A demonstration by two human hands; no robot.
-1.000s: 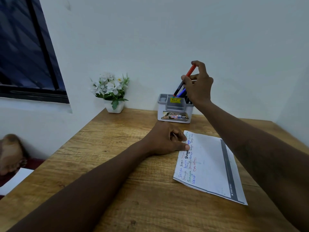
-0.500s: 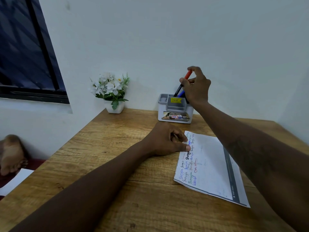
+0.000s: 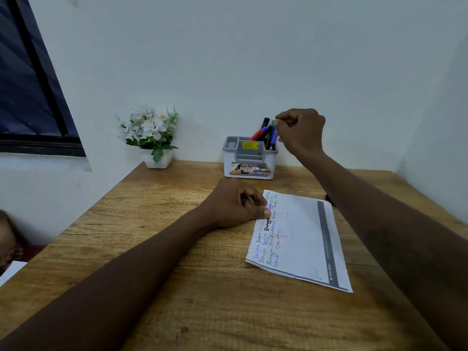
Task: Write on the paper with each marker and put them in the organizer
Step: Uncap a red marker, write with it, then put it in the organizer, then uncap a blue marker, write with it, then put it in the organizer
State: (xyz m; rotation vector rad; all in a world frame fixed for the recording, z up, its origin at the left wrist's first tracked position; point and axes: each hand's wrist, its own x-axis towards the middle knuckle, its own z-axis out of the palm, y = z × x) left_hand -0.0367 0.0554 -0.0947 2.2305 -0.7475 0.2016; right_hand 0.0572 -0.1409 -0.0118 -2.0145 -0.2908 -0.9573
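Organizer on far side of counter, back close to wall; yellow sticker on inner face, printed label on front. Holds markers in rear right compartment: one red-bodied with black cap leaning left, one blue, one teal or green, all tilted and crossing. Lower ends sunk in compartment; exact count unreadable. Insides of front compartments hard to make out.

Right hand raised just right of marker tops, fingers curled, tips at or just beside top of blue marker. Whether pinching it or clear of it, cannot tell.

Left hand resting on counter at left edge of paper, fingers clenched in a loose fist grasping nothing, thumb tip pressing on sheet.

Paper flat, near organizer but apart from it. Handwriting in several colours down left side, grey band down right. Far right corner hidden under right forearm.

Flower pot near far left corner of counter, well apart from organizer, stretch of bare wood between. Window cut off at frame's left.
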